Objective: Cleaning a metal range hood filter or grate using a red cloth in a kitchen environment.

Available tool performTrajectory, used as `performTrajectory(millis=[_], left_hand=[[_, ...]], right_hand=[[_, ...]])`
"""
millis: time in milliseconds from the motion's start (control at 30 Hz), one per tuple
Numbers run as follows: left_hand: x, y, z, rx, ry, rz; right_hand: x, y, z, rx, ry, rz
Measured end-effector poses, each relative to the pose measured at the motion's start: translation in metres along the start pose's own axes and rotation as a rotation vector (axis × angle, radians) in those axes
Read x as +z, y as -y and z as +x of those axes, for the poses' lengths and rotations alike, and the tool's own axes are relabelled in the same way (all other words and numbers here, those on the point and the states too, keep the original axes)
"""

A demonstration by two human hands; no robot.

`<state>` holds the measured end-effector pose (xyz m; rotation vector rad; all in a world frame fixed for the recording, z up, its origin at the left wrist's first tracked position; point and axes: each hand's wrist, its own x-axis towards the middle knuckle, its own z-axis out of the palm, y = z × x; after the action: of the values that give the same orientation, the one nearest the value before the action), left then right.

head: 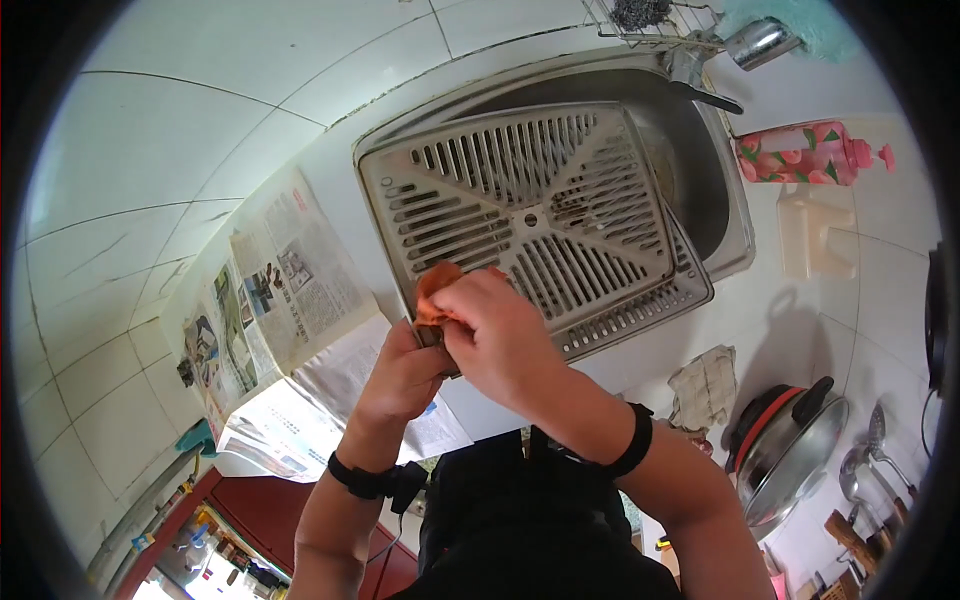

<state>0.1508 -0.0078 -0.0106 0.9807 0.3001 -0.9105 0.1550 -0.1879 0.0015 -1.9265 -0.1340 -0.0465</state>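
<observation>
A slotted metal panel [531, 219] lies tilted across a stainless steel sink [712, 150]. Beneath it, the edge of another slotted metal panel [694, 274] sticks out at the right. My left hand [409, 371] grips the upper panel's near left corner, thumb on top. Just to its right, my right hand [495, 322] pinches an orange cloth [439, 289] against that same corner. Parts of the cloth and the corner are hidden by my fingers.
Newspaper sheets [307, 285] cover the counter at left. Right of the sink are a faucet [694, 64], a pink pump bottle [802, 154], and a beige plastic holder [814, 232]. A grey rag [703, 386] and a lidded pan [787, 450] sit nearer, at the right.
</observation>
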Motion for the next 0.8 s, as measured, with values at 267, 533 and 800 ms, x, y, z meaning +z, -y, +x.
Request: performTrajectory(millis=[267,533,800], left_hand=[[0.02,0.005,0.0,0.11,-0.064,0.187],[0.032,-0.007,0.002,0.108,-0.123,0.199],[0.013,-0.001,0.01,0.106,-0.002,0.056]], right_hand=[[-0.003,-0.019,0.012,0.058,-0.127,-0.227],[-0.009,-0.028,0.018,0.273,-0.087,-0.034],[-0.019,-0.011,0.021,0.137,0.166,-0.176]])
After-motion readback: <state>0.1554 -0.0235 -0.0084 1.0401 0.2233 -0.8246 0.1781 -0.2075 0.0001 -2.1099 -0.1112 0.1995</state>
